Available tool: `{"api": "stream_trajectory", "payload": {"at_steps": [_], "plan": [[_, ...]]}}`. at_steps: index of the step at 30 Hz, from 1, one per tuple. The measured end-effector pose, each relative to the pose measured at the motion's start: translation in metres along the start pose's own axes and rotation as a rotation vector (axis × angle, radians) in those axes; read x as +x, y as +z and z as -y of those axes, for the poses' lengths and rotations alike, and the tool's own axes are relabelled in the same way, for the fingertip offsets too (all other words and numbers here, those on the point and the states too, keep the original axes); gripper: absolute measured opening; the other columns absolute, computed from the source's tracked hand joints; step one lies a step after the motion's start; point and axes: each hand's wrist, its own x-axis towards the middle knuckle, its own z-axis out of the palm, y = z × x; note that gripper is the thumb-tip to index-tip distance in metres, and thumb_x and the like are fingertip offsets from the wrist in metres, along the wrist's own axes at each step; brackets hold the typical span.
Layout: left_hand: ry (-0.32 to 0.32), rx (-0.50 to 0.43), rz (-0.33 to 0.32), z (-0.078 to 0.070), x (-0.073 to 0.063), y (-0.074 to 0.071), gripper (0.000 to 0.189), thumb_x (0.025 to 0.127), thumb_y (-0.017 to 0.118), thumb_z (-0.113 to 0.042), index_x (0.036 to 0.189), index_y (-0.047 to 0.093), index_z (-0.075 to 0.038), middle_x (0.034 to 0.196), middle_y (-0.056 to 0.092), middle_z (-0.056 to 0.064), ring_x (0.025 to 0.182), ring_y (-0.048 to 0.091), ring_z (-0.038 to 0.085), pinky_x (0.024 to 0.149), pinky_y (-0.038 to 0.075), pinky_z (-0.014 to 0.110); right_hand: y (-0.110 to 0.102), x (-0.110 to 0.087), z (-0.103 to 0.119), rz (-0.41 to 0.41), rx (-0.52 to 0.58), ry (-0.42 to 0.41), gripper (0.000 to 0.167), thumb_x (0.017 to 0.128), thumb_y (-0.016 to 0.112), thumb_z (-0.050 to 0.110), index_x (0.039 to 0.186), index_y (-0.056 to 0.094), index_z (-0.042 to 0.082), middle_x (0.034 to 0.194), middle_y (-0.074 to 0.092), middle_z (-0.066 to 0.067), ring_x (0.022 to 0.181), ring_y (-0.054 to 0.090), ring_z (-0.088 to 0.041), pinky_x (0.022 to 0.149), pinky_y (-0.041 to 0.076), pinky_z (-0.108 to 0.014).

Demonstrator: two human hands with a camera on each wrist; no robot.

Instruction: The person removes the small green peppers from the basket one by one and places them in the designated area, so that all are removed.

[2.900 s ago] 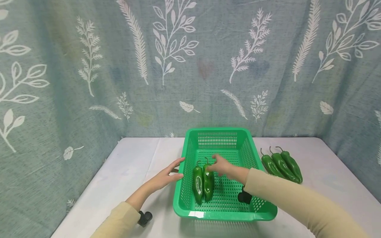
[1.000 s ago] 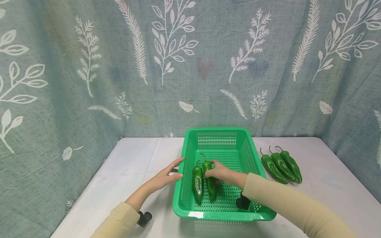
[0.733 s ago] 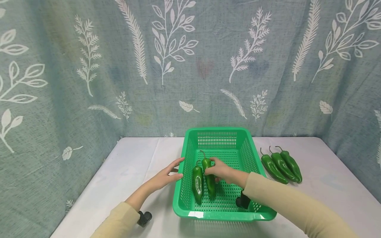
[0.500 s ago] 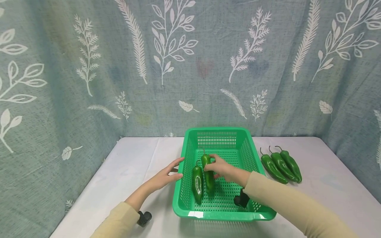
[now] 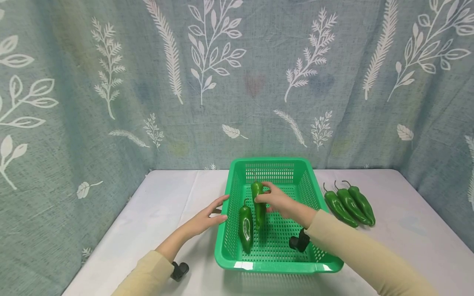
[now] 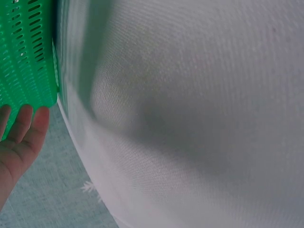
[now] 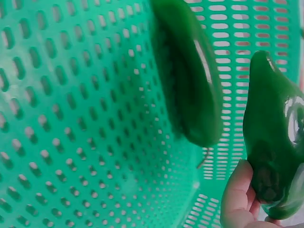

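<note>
My right hand point(image 5: 279, 201) pinches a glossy green chili pepper point(image 5: 260, 218) near its stem end, inside a green plastic basket point(image 5: 274, 268). The right wrist view shows the held pepper point(image 7: 273, 118) raised off the perforated floor, thumb and fingers at its thicker end. A second green pepper point(image 5: 246, 230) lies to its left on the basket floor, stem toward the back. My left hand point(image 5: 203, 222) is at the basket's left side, its spread fingertips touching the outer wall near the rim. In the left wrist view those fingers point(image 6: 35, 130) look nearly straight and hold nothing.
Three more green peppers point(image 5: 349, 205) lie side by side on the white table point(image 5: 177, 193), right of the basket. A patterned blue-grey curtain point(image 5: 255, 123) hangs behind and along the sides.
My right hand has taken hold of the right-hand pepper in the basket, lifted it and moved it toward the back. The left hand has stayed at the basket's side.
</note>
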Motion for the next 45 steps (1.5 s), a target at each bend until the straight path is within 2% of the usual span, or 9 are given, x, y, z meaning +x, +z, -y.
{"api": "stream_trajectory", "payload": {"at_steps": [6, 12, 23, 28, 33, 40, 45], "plan": [[-0.004, 0.002, -0.002, 0.001, 0.0, -0.001, 0.065, 0.093, 0.052, -0.03, 0.147, 0.018, -0.022, 0.147, 0.023, 0.02, 0.127, 0.035, 0.039, 0.096, 0.036, 0.055, -0.007, -0.002, 0.011, 0.013, 0.07, -0.032, 0.076, 0.083, 0.06, 0.01, 0.146, 0.017, 0.011, 0.135, 0.035, -0.023, 0.108, 0.053, -0.033, 0.084, 0.047, -0.048], [0.004, -0.005, 0.0, 0.003, 0.001, -0.001, 0.065, 0.092, 0.052, -0.029, 0.147, 0.018, -0.022, 0.147, 0.023, 0.02, 0.126, 0.035, 0.039, 0.097, 0.036, 0.055, -0.015, -0.004, 0.024, 0.01, 0.162, -0.059, 0.076, 0.085, 0.056, 0.006, 0.147, 0.013, 0.01, 0.137, 0.034, -0.022, 0.119, 0.045, -0.037, 0.088, 0.044, -0.05], [0.002, -0.012, 0.003, 0.003, 0.001, -0.001, 0.065, 0.092, 0.052, -0.031, 0.147, 0.018, -0.022, 0.147, 0.022, 0.02, 0.126, 0.036, 0.039, 0.096, 0.036, 0.055, -0.037, -0.013, 0.044, 0.031, 0.208, -0.156, 0.074, 0.086, 0.053, 0.007, 0.147, 0.01, 0.009, 0.135, 0.035, -0.023, 0.112, 0.047, -0.032, 0.086, 0.047, -0.045], [0.006, -0.014, 0.007, 0.002, 0.002, -0.001, 0.066, 0.092, 0.052, -0.031, 0.147, 0.018, -0.022, 0.147, 0.022, 0.02, 0.126, 0.035, 0.039, 0.096, 0.036, 0.055, -0.048, -0.019, 0.053, 0.015, 0.223, -0.165, 0.075, 0.087, 0.052, 0.007, 0.148, 0.009, 0.009, 0.137, 0.032, -0.021, 0.111, 0.046, -0.03, 0.087, 0.046, -0.044], [0.003, -0.012, 0.009, 0.001, 0.001, 0.0, 0.065, 0.092, 0.052, -0.03, 0.147, 0.018, -0.022, 0.147, 0.022, 0.02, 0.127, 0.035, 0.04, 0.096, 0.036, 0.055, -0.063, -0.023, 0.057, 0.005, 0.225, -0.171, 0.076, 0.087, 0.052, 0.007, 0.148, 0.007, 0.011, 0.137, 0.031, -0.021, 0.113, 0.045, -0.03, 0.089, 0.045, -0.046], [-0.013, -0.017, 0.004, 0.003, 0.001, 0.0, 0.065, 0.092, 0.053, -0.03, 0.147, 0.018, -0.023, 0.148, 0.023, 0.018, 0.127, 0.035, 0.038, 0.096, 0.036, 0.055, -0.091, -0.03, 0.055, -0.002, 0.145, -0.185, 0.077, 0.087, 0.051, 0.009, 0.147, 0.003, 0.007, 0.13, 0.035, -0.021, 0.107, 0.047, -0.025, 0.09, 0.044, -0.045], [-0.001, -0.017, 0.007, 0.003, 0.001, 0.0, 0.066, 0.092, 0.053, -0.032, 0.147, 0.018, -0.022, 0.147, 0.023, 0.019, 0.126, 0.036, 0.038, 0.095, 0.037, 0.054, -0.11, -0.037, 0.054, -0.018, 0.081, -0.168, 0.079, 0.089, 0.052, 0.012, 0.148, -0.001, 0.009, 0.137, 0.029, -0.024, 0.114, 0.042, -0.03, 0.091, 0.043, -0.045]]}}
